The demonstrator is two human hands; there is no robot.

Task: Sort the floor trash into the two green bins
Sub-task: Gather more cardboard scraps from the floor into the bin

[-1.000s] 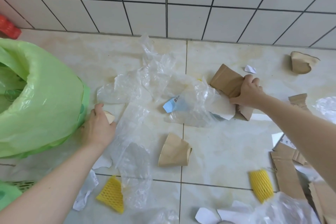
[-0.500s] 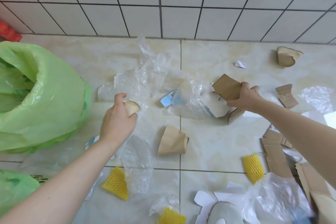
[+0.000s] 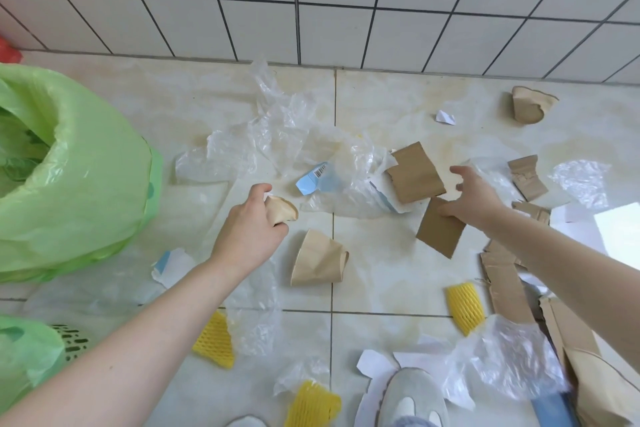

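Observation:
My left hand (image 3: pixel 249 229) is shut on a small crushed brown paper cup (image 3: pixel 284 211), held above the floor right of the big green-bagged bin (image 3: pixel 86 177). A second green bin (image 3: pixel 27 354) shows at the bottom left. My right hand (image 3: pixel 474 196) hovers with thumb and fingers spread beside a brown cardboard piece (image 3: pixel 414 173). Its lower fingertips touch another cardboard piece (image 3: pixel 440 230). A flattened paper cup (image 3: pixel 318 260) lies between my hands.
Clear plastic film (image 3: pixel 277 146) and a blue-white label (image 3: pixel 310 182) lie near the tiled wall. Yellow foam nets (image 3: pixel 213 340) (image 3: pixel 464 305), cardboard strips (image 3: pixel 502 284), another cup (image 3: pixel 528 104), white paper (image 3: pixel 616 229) and my shoe (image 3: pixel 412 399) crowd the floor.
My left hand has carried the small crushed cup rightward, away from the bin. My right hand's thumb has lifted off the cardboard it gripped, and its fingers have spread.

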